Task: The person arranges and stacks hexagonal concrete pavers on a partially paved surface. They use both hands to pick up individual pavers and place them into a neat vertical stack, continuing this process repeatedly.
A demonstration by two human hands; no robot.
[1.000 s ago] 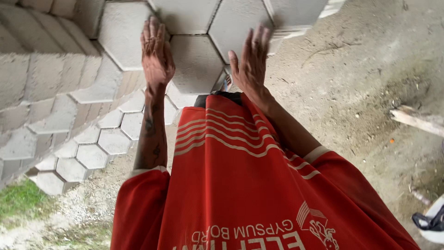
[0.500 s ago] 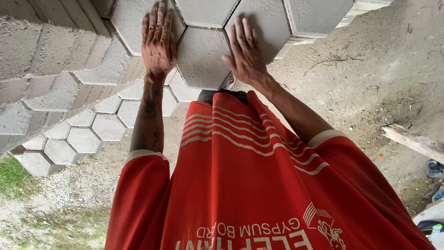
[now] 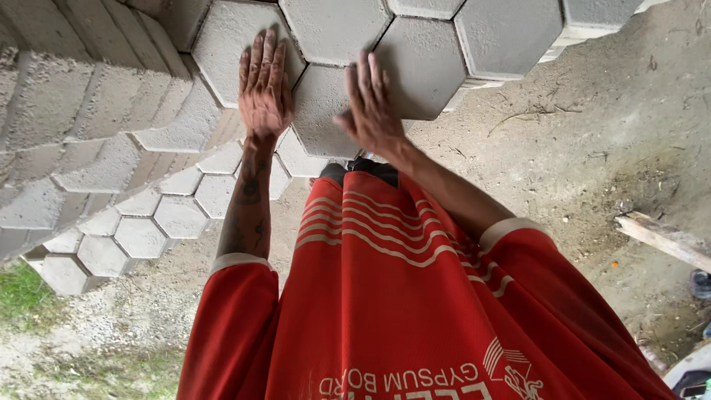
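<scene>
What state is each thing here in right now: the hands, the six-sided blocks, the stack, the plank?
Left hand: open, flat on a hexagonal block.
Right hand: open, fingers spread, on the middle hexagonal block.
Middle hexagonal block: lying flat, edges against its neighbours.
Stacked blocks: piled in rows beside the laid ones.
Wooden plank: lying on the bare dirt.

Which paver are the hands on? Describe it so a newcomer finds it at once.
Start at the stack of grey hexagonal concrete pavers along the top of the view. The one meant is the lowest hexagon at its front edge, overhanging the dirt ground. Only it sits between both flat hands, left hand and right hand.
</scene>
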